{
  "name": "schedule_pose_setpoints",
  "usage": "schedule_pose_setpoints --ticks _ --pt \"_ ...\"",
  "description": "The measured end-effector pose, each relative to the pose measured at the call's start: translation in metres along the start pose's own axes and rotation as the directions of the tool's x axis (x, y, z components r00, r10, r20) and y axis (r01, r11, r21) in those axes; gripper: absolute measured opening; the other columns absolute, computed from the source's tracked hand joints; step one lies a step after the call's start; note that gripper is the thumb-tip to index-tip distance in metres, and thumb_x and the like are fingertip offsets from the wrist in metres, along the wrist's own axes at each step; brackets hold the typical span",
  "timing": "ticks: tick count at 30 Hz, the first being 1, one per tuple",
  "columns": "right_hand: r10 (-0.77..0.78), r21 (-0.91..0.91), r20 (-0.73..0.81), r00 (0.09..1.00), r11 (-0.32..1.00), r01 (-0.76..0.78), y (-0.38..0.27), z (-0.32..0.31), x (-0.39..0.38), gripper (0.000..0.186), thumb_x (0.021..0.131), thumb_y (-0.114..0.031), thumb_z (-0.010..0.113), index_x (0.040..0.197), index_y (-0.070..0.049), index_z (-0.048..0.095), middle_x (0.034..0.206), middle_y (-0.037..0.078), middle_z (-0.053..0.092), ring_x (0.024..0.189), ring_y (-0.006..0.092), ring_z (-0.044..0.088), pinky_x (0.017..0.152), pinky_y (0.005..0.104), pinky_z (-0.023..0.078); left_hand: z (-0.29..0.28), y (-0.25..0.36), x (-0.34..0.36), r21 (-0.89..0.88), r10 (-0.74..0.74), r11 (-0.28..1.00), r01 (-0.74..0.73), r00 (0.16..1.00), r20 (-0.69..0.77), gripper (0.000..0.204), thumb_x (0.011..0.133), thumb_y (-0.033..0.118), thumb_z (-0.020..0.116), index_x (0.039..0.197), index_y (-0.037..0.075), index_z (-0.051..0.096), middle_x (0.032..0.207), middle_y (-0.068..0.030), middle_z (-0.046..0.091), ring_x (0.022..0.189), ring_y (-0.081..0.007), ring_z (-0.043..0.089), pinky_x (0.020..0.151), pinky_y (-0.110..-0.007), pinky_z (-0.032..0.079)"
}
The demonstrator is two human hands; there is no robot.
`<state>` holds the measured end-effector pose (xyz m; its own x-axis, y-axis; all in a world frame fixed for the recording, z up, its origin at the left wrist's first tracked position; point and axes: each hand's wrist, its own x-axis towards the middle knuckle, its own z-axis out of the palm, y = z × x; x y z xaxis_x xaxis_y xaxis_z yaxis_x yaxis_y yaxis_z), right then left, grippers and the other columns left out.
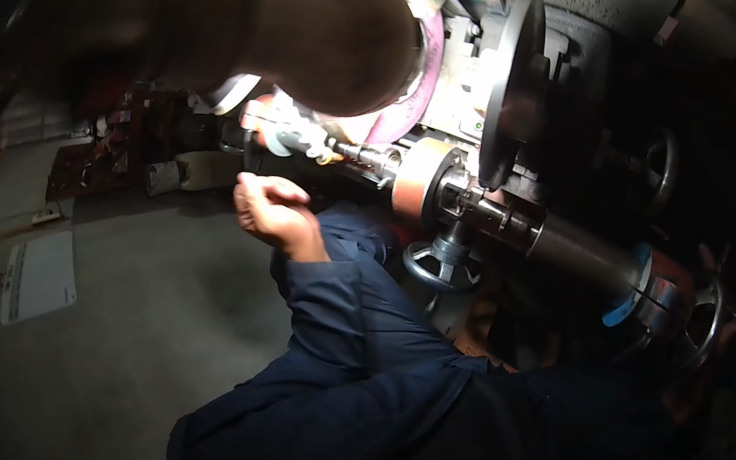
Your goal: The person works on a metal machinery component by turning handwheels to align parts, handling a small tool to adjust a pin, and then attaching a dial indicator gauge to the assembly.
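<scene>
Fingers [250, 201] of the person's bare left hand [280, 220], dark blue sleeve [325, 304] at the wrist, sit loosely bent close together left of centre; can't tell if anything small is pinched inside. Right hand not in view. Nearest thing: brightly lit metal fitting [292, 135] just above the hand, apart from it, glare hiding detail. Orange-brown thick ring-shaped wheel [418, 178] at upper centre, threaded on a slanting shiny metal shaft [490, 215], which seems to carry it. Pinkish round grinding wheel [423, 87] behind and above it; large black upright disc [507, 90] to the right. Silver spoked handwheel [446, 265] below the ring, probably there for easy reach. Blurred brown cylinder [329, 36] crosses upper left, close to camera; possibly a lamp, since strong light falls around its end. White flat sheet [41, 278] lies on grey floor [157, 323], lower left.
</scene>
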<state>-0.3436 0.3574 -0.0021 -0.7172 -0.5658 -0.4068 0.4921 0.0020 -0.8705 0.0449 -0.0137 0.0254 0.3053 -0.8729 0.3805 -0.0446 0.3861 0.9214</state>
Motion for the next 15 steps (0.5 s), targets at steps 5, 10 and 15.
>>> schedule_pose_setpoints --ticks 5,10,15 --pt "-0.003 0.165 -0.373 0.928 0.984 0.070 -0.023 0.029 -0.013 0.064 0.103 -0.052 0.033 0.152 -0.012 0.026 0.144 0.018 0.042 0.136 0.0294 0.040 0.112 0.0441 0.031 -0.060 -0.036 0.118 -0.045 -0.372 0.928 0.371 0.928 -0.029 0.050 0.093 0.037 0.060 0.125 -0.001 0.053 0.123 -0.0105 0.058 0.112 -0.0198 0.054 0.094 -0.032 0.042" --pt "-0.916 -0.929 0.055 0.398 0.099 0.357 -0.058 0.029 -0.041 0.039 0.100 -0.027 0.049 0.125 0.003 0.056 0.133 0.020 0.053 0.121 0.0328 0.055 0.096 0.0390 0.048 -0.004 -0.081 0.151 -0.257 -0.422 0.576 0.776 0.552 0.719 0.051 0.098 0.041 0.047 0.124 -0.003 0.055 0.119 -0.0184 0.063 0.107 -0.0296 0.061 0.100 -0.042 0.044" --pt "-0.520 -0.704 0.347 0.780 0.405 0.583 -0.080 0.150 -0.040 0.053 0.095 -0.028 0.058 0.139 -0.002 0.047 0.113 0.014 0.066 0.109 0.0237 0.062 0.094 0.0357 0.046 -0.027 -0.142 0.141 -0.710 0.056 0.389 0.587 0.754 0.654 0.056 0.094 0.034 0.055 0.139 0.003 0.044 0.145 -0.0125 0.045 0.142 -0.0295 0.033 0.122 -0.053 0.013"
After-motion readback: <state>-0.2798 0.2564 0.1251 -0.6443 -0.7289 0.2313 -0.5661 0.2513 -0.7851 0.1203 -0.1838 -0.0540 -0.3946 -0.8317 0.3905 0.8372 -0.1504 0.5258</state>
